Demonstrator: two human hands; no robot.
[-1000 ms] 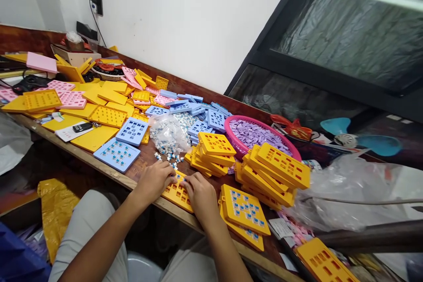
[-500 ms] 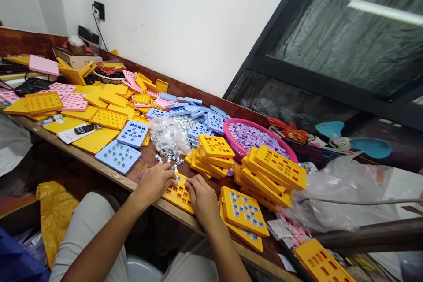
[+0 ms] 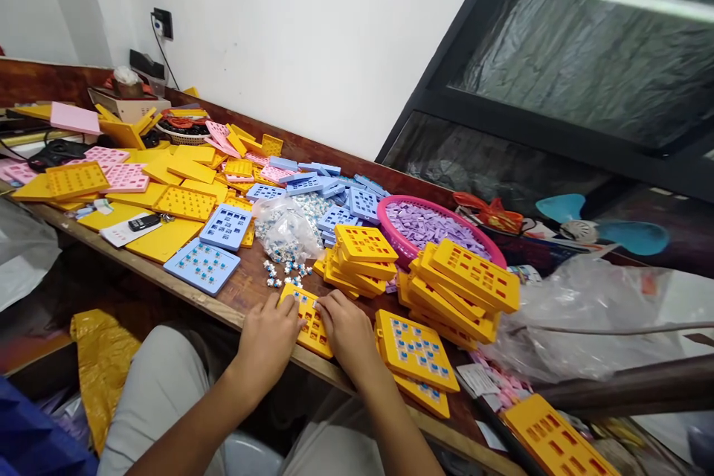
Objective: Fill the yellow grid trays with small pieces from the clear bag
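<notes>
A yellow panel with square openings [image 3: 315, 327] lies at the table's front edge between my hands, with a few small blue-and-white parts in its upper openings. My left hand [image 3: 271, 335] rests on the panel's left side, fingers curled and pressed together; whatever they hold is hidden. Fingers of my right hand [image 3: 346, 323] are bent together at the panel's upper right, and what is under their tips is too small to make out. Loose blue-and-white parts [image 3: 283, 274] lie just beyond the panel, beside a clear plastic bag of them [image 3: 285, 229].
Stacked yellow panels [image 3: 362, 256] stand behind my right hand, with filled yellow panels [image 3: 419, 351] to its right. Behind are a pink basket of purple pieces [image 3: 496, 249] and blue panels [image 3: 364, 205]. Two light-blue panels [image 3: 201, 265] lie left; a fan [image 3: 580, 229] is far right.
My left hand has moved from the panel's top left corner down onto its left side. My right hand stays at the upper right. The view has shifted slightly.
</notes>
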